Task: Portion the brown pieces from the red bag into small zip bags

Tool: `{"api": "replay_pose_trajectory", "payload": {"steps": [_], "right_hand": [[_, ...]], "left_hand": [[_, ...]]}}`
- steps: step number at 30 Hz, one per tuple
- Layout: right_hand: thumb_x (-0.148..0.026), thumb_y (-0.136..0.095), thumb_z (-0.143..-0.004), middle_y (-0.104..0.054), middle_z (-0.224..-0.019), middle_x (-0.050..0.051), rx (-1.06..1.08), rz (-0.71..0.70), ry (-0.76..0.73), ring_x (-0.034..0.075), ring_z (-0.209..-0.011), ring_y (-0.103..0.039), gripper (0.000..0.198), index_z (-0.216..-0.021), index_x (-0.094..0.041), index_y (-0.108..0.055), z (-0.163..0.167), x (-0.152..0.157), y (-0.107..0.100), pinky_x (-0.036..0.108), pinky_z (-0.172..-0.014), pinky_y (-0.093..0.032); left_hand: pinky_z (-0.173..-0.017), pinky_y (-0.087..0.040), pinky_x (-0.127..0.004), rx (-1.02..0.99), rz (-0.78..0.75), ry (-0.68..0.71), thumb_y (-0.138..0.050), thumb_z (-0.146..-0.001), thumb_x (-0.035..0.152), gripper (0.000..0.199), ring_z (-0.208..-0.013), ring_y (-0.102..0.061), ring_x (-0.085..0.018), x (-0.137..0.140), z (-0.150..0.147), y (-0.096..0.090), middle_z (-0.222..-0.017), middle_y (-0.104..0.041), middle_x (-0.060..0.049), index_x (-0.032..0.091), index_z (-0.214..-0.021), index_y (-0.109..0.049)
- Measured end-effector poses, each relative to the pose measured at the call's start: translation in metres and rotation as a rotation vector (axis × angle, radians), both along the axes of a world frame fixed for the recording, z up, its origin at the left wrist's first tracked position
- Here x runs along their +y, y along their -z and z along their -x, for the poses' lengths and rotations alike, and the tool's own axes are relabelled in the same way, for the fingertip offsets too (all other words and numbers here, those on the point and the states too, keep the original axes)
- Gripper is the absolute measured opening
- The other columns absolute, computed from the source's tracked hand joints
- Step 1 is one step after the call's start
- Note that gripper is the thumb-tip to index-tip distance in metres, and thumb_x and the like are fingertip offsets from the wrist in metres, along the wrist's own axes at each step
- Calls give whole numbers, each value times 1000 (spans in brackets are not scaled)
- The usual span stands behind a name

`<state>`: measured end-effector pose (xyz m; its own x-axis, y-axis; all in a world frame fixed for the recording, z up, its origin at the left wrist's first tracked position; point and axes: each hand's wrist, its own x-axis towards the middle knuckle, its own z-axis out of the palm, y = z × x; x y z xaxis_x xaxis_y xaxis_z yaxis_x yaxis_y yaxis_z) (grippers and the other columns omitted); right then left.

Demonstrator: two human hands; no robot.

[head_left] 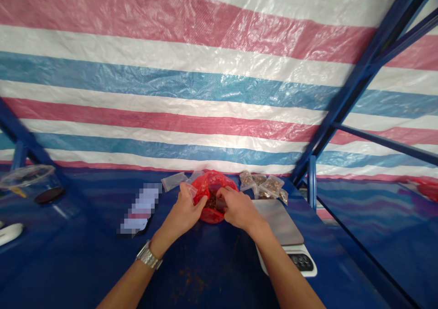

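Observation:
A red plastic bag (pixel 212 216) stands on the blue table with its mouth spread wide. Small brown pieces (pixel 212 200) lie inside it. At the bag's left rim, my left hand (pixel 185 212) is closed, thumb against the red plastic; a bit of clear plastic shows by its fingers. My right hand (pixel 240 208) reaches over the right rim with curled fingers down among the brown pieces. Something greyish shows under those fingertips, too small to name. Empty-looking clear bags (pixel 173 181) lie just behind my left hand. Several filled clear bags (pixel 273 184) are grouped behind my right wrist.
A white kitchen scale (pixel 281 222) with a metal plate sits partly under my right forearm. To the left lie a phone (pixel 142 208) and, farther out, a clear plastic tub (pixel 32 181) and a white object (pixel 11 233). Blue metal bars (pixel 356 76) slope before the striped sheet (pixel 191 90).

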<state>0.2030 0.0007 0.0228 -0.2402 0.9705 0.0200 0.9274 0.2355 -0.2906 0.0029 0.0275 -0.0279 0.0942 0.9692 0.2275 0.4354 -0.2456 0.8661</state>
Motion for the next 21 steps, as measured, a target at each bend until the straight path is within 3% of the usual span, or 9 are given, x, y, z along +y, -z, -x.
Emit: {"api": "replay_pose_trajectory", "payload": {"steps": [3, 7, 14, 21], "right_hand": [[-3, -60, -75, -71, -123, 4, -14, -23, 2, 26, -103, -70, 48, -117, -26, -65, 0, 3, 2, 31, -73, -42], [0, -53, -80, -69, -125, 4, -79, -108, 76, 22, -93, -72, 46, -114, -27, -66, -1, 7, 2, 30, -68, -39], [-2, -55, -78, -74, -118, -1, 37, -131, -55, 22, -102, -71, 48, -113, -32, -69, -4, 13, 13, 28, -74, -42], [-3, -59, -72, -78, -111, -6, 255, -37, -43, 21, -107, -72, 48, -108, -33, -71, -4, 16, 22, 27, -82, -45]], "left_hand": [[-81, -54, -35, -110, 60, 90, -67, -76, 13, 46, -90, -71, -24, -2, -8, 0, -98, -68, -4, 25, -109, -37], [-74, -54, -30, -231, 129, 80, -56, -66, -4, 56, -80, -69, -19, -6, -16, -11, -89, -65, 2, 25, -110, -36], [-69, -55, -24, -486, 201, -92, -57, -65, -5, 62, -78, -68, -14, -7, -25, -13, -89, -62, 6, 26, -114, -34], [-66, -56, -27, -661, 313, -234, -60, -65, -1, 54, -76, -66, -15, -2, -28, -11, -91, -61, 3, 24, -108, -39]]}}
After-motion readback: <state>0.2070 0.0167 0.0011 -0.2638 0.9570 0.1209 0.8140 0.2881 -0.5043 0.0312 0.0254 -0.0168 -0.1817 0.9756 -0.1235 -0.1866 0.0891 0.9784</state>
